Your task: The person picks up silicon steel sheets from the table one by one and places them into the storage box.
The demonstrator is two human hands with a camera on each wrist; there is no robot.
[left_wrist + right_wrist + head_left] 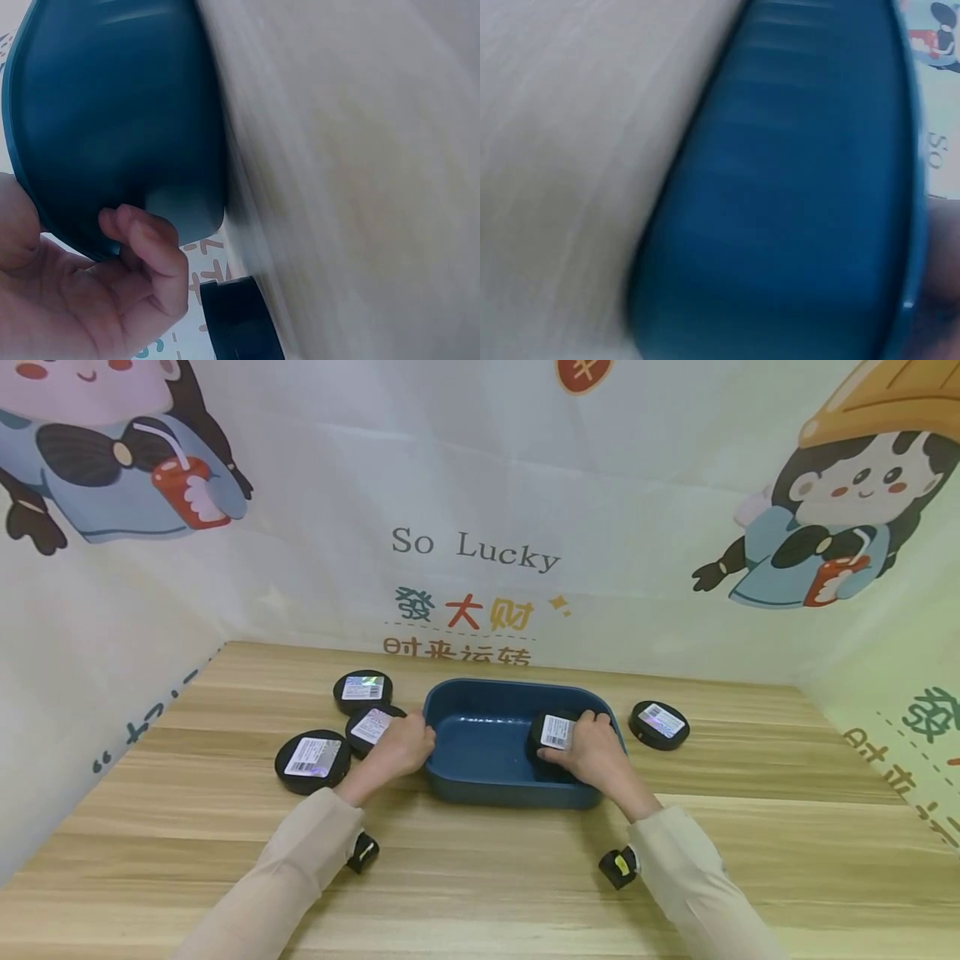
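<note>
Blue bin (pixel 780 187), blurred pale tabletop (pixel 562 165) beneath it, right hand (pixel 943 259) partly hidden behind it, printed backdrop (pixel 938 97) beyond it

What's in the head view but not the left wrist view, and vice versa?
Only head: the right hand holding a labelled disc at the blue bin's right end; another disc to its right.
Only left wrist: the palm side of the left hand, fingertips at the bin's outer wall.
Both: the bin, left hand, table and at least one black disc.

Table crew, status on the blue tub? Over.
Left hand holding rim of blue tub. Right hand gripping black disc at tub's right end. Four more discs outside, no obstruction seen.
</note>
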